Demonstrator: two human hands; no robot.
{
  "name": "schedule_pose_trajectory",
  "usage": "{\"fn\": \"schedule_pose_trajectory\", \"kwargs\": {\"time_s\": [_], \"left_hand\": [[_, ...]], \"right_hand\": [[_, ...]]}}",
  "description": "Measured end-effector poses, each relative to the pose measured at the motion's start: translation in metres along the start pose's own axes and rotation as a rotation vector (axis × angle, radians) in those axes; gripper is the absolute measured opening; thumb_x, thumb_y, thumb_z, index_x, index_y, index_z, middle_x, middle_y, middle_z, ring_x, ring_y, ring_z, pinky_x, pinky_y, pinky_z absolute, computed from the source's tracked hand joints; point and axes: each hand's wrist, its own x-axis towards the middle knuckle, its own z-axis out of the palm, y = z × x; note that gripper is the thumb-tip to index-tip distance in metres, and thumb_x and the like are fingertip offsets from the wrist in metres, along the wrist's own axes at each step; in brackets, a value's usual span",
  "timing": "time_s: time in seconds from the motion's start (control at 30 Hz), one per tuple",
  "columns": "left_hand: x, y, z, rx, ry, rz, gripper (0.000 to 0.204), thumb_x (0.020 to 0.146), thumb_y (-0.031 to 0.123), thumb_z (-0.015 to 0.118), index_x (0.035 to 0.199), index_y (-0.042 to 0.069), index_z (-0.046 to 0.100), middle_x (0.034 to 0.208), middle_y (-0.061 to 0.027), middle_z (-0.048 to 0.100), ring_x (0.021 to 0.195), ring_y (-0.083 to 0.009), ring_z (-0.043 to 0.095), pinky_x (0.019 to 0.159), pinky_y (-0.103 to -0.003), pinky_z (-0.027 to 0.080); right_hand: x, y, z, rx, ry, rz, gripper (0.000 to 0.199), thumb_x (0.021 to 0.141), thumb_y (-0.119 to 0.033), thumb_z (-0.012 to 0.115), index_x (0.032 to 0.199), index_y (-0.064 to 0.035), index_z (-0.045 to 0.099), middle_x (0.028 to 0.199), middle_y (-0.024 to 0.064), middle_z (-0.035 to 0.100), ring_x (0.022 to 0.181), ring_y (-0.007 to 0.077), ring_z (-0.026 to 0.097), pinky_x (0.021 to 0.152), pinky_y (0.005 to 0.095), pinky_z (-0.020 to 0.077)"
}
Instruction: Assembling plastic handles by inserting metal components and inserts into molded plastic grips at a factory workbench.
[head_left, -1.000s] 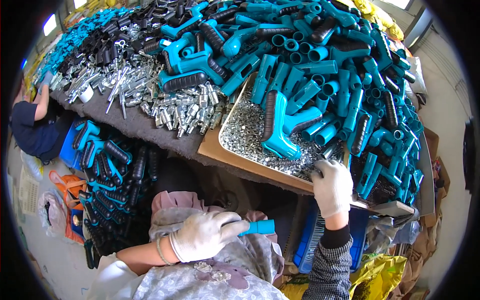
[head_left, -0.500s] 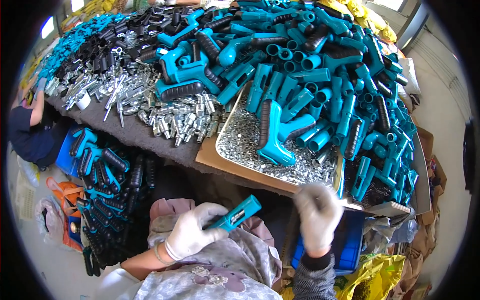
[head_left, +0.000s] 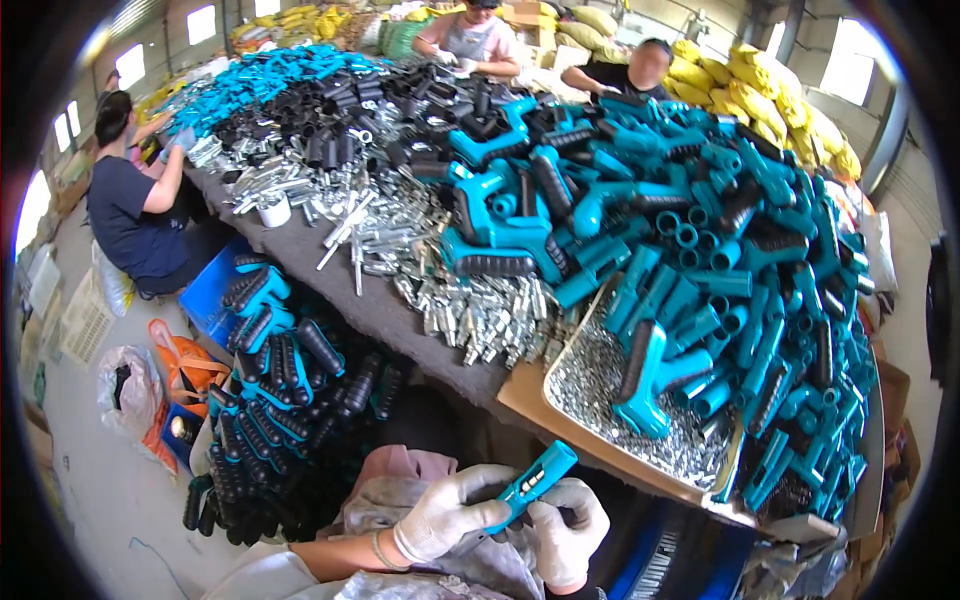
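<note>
My left hand (head_left: 447, 518), in a white glove, is closed around a teal plastic tube-shaped housing (head_left: 552, 464). The housing tilts up to the right, and metal shows through its side slot. Close by its right side is my right hand (head_left: 570, 532), gloved too, with thumb and fingers pinched together; anything between them is too small to make out. Beyond both hands stands a shallow tray (head_left: 552, 408) of small metal pieces (head_left: 590, 400). A teal housing with a black ribbed grip (head_left: 644, 385) lies on those pieces.
Teal housings (head_left: 690, 235) heap over the table's right side, with metal fittings (head_left: 490, 320) and black sleeves (head_left: 330, 150) further left. Black-gripped teal parts (head_left: 280, 400) fill the floor area at left, near an orange bag (head_left: 190, 365). Several people work around the table.
My right hand has come from beside the tray to the housing, fingers now pinched. My left hand still holds the housing. The view has tilted up and shifted left, bringing co-workers into sight.
</note>
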Motion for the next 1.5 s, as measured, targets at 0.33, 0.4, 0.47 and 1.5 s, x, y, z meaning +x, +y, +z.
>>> {"fn": "schedule_pose_trajectory", "kwargs": {"time_s": [0.33, 0.4, 0.47, 1.5], "left_hand": [[-0.020, 0.070, -0.037, 0.342, 0.124, -0.029, 0.044, 0.097, 0.018, 0.067, 0.135, -0.003, 0.058, 0.113, -0.0091, 0.068, 0.096, -0.0124, 0.062, 0.086, -0.027, 0.051], [-0.021, 0.072, -0.047, 0.101, 0.164, -0.025, 0.047, 0.095, 0.019, 0.065, 0.135, -0.005, 0.057, 0.111, -0.0088, 0.069, 0.098, -0.0170, 0.065, 0.088, -0.029, 0.051], [-0.019, 0.049, -0.064, -0.231, 0.160, 0.087, 0.047, 0.094, 0.016, 0.065, 0.135, -0.005, 0.056, 0.109, -0.0074, 0.067, 0.093, -0.0150, 0.063, 0.085, -0.029, 0.051], [-0.030, 0.075, -0.150, -0.334, 0.456, 0.395, 0.079, 0.085, 0.045, 0.079, 0.138, -0.005, 0.049, 0.100, -0.0110, 0.069, 0.071, -0.0177, 0.064, 0.061, -0.030, 0.053]], "right_hand": [[0.054, -0.009, 0.043, -0.010, -0.575, 0.232, 0.039, 0.088, 0.003, 0.068, 0.126, 0.0009, 0.058, 0.110, 0.0059, 0.067, 0.101, 0.0159, 0.063, 0.092, 0.0304, 0.0520], [0.066, -0.016, 0.062, -0.074, -0.624, 0.228, 0.040, 0.088, -0.002, 0.071, 0.126, 0.0018, 0.059, 0.109, 0.0068, 0.068, 0.099, 0.0164, 0.064, 0.092, 0.0315, 0.0522], [0.077, -0.025, 0.084, -0.164, -0.713, 0.151, 0.042, 0.088, -0.008, 0.073, 0.126, 0.0018, 0.059, 0.107, 0.0075, 0.068, 0.099, 0.0166, 0.064, 0.093, 0.0315, 0.0520], [0.350, -0.019, 0.378, -1.300, -0.338, -1.247, 0.013, 0.087, -0.018, 0.062, 0.090, -0.0061, 0.065, 0.086, 0.0167, 0.067, 0.084, 0.0347, 0.067, 0.073, 0.0472, 0.0528]]}}
